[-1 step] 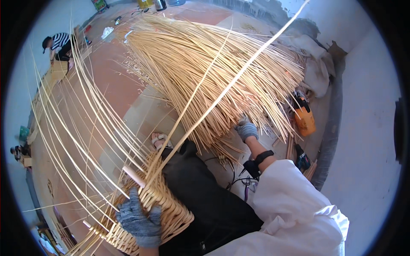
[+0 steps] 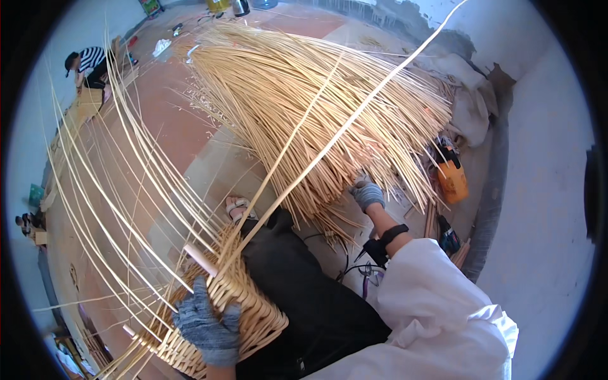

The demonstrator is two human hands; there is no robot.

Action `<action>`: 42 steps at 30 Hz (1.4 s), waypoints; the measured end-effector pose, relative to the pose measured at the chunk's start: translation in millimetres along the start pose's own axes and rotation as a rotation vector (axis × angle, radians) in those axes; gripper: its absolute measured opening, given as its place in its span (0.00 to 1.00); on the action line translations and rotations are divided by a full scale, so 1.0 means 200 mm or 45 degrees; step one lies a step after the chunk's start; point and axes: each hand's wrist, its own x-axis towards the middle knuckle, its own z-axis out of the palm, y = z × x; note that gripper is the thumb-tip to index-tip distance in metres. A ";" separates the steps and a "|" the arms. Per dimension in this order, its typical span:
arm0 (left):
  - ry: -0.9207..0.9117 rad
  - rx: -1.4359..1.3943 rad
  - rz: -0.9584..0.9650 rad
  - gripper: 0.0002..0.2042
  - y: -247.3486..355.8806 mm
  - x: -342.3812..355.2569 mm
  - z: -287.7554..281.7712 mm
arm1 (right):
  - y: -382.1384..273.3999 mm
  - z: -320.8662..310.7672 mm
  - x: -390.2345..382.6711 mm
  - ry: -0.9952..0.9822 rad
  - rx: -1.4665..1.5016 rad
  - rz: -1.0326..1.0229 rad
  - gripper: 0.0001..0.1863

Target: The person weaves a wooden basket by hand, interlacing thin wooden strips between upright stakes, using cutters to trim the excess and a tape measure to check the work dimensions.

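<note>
While gripping the woven basket (image 2: 221, 316), gloved left hand (image 2: 206, 326); right hand (image 2: 367, 193) outstretched, closed in the cane pile (image 2: 304, 101).

I see bright, even daylight, soft shadows, slight glare on the pale wall (image 2: 544, 190), and heavy fisheye bending with a black rim.

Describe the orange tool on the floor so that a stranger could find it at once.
Start at the big pile of pale cane rods spread across the floor. Follow its right edge down toward the grey wall, just beyond the gloved right hand. There stands the orange tool, the only bright orange, boxy thing among the straw-coloured rods and white cloth.
</note>
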 end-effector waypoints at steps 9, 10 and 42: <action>0.087 0.173 0.135 0.31 0.00 0.01 -0.05 | -0.11 -0.35 -0.48 -1.001 0.656 -0.561 0.14; 0.207 0.125 0.219 0.29 0.04 0.02 -0.10 | -0.14 -0.43 -0.59 -1.208 0.822 -0.466 0.17; -0.359 -0.208 0.615 0.20 -0.07 -0.28 -0.17 | -0.89 -0.65 -1.55 -1.130 1.894 -0.152 0.17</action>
